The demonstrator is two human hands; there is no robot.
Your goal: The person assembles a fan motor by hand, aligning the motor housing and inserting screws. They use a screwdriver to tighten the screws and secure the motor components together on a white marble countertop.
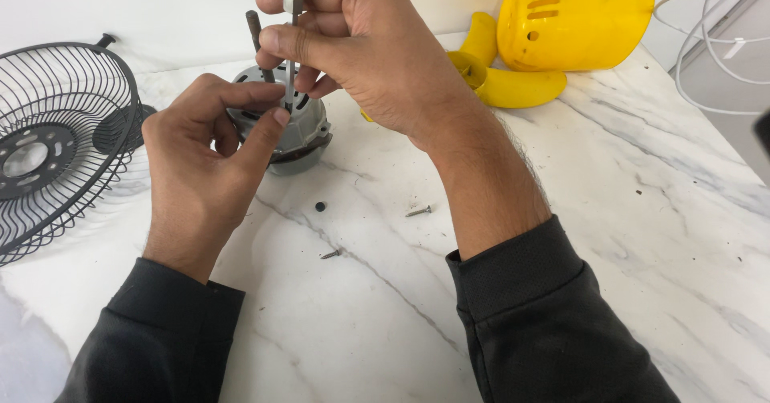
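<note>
A grey fan motor [303, 130] stands on the white marble table [642, 210], its dark shaft [257, 38] pointing up. My left hand [204, 154] grips the motor's left side, thumb and forefinger pinched near the screwdriver's tip. My right hand [361, 46] is closed around a screwdriver [290, 18] with a black and orange handle. Its thin blade runs straight down onto the top of the motor.
A black wire fan grille [56, 138] lies at the left edge. Yellow plastic fan housing parts [561, 22] sit at the back right, with white cables [706, 42] beyond. Two loose screws [419, 210] [330, 254] and a small black cap [320, 206] lie in front of the motor.
</note>
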